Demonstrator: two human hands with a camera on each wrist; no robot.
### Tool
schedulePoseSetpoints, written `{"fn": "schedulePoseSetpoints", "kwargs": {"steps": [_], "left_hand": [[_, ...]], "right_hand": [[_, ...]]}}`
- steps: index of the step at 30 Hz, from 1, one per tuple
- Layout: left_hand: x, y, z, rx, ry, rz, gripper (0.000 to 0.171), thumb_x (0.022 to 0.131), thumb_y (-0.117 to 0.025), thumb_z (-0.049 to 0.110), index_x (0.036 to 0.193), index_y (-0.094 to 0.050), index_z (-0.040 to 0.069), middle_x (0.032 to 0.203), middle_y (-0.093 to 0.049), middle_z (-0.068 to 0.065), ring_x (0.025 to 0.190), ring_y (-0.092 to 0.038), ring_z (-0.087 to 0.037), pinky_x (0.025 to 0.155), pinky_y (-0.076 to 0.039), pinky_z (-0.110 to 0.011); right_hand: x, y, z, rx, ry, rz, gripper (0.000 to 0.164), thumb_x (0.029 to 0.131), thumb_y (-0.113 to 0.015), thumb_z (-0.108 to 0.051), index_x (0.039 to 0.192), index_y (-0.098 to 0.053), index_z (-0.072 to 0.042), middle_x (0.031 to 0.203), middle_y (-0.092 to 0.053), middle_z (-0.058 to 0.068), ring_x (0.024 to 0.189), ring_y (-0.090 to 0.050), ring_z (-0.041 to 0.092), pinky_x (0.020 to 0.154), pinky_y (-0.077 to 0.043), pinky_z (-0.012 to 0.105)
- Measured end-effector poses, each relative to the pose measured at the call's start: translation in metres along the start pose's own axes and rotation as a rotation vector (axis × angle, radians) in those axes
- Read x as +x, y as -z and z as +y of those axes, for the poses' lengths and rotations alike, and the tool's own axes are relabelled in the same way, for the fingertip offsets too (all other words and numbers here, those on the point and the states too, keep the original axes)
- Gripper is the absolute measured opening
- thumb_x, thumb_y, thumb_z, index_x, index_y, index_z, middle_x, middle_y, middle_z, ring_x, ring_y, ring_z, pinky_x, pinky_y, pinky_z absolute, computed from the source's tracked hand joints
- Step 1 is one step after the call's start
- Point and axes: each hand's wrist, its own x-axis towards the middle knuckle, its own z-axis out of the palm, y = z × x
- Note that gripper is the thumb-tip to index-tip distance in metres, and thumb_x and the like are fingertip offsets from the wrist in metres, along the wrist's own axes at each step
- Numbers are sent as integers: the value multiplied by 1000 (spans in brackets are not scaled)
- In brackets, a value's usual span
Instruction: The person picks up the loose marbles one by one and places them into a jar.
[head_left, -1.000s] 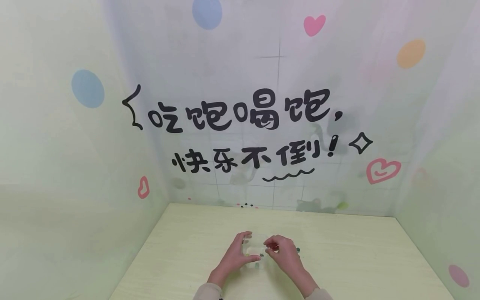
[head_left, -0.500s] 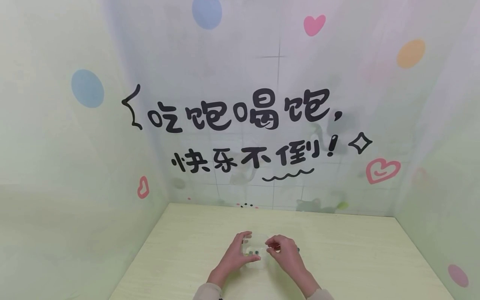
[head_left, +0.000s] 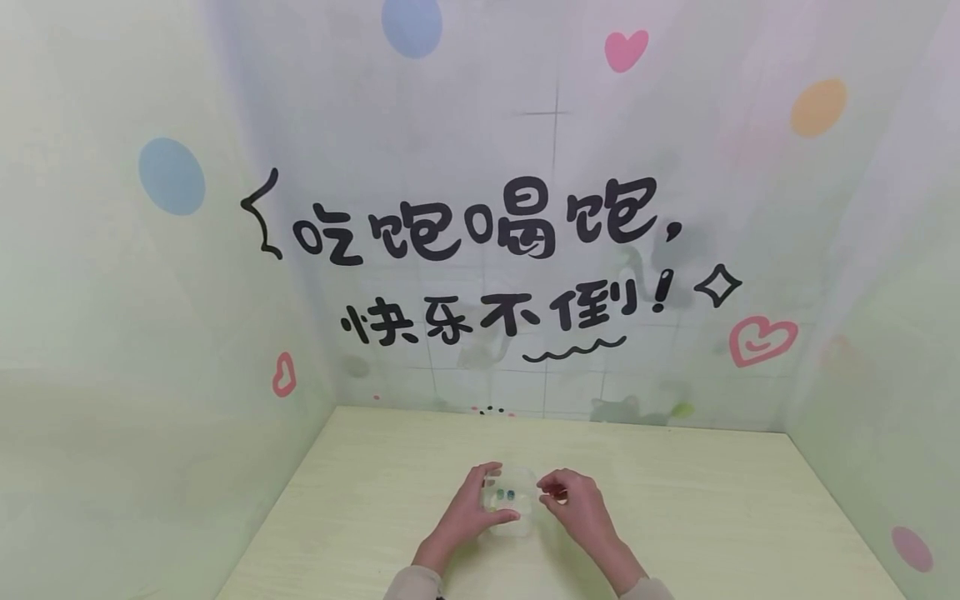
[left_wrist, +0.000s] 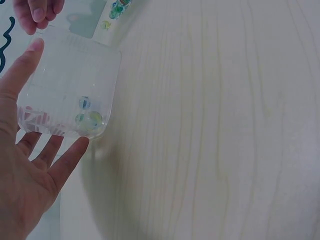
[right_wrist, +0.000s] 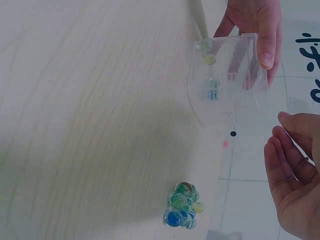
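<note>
Here, marbles inside clear box, left hand around it.

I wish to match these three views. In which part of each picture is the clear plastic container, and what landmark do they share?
Head: the clear plastic container is at the bottom, near centre.
Left wrist: it is at upper left.
Right wrist: it is in the upper part, right of centre.
Shared landmark: the left hand, which holds it in every view.

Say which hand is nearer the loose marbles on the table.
Right. The right hand is beside the loose marbles without touching them; the left hand is farther off, holding the clear container.
</note>
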Motion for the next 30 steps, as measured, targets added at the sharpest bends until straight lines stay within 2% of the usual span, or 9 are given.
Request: {"fn": "schedulePoseSetpoints", "kwargs": {"steps": [22,30], "left_hand": [[0,0,1,7,20,9,83,80,-84,34,146,-41,10,145,-52,-17,134,-48,-41,110,-42,-60],[-1,0,1,28,0,5,83,80,-84,33,146,-41,9,145,-52,-18,132,-49,-43,108,-44,-61]], "right_hand": [[-5,13,12,-3,-68,44,14,81,-76,2,91,-73,-7,87,-73,3,79,-66,13,67,-58,19],[-5,21,17,21,-105,82,13,81,-76,3,91,-73,-5,86,-73,3,79,-66,13,68,-58,17]]}}
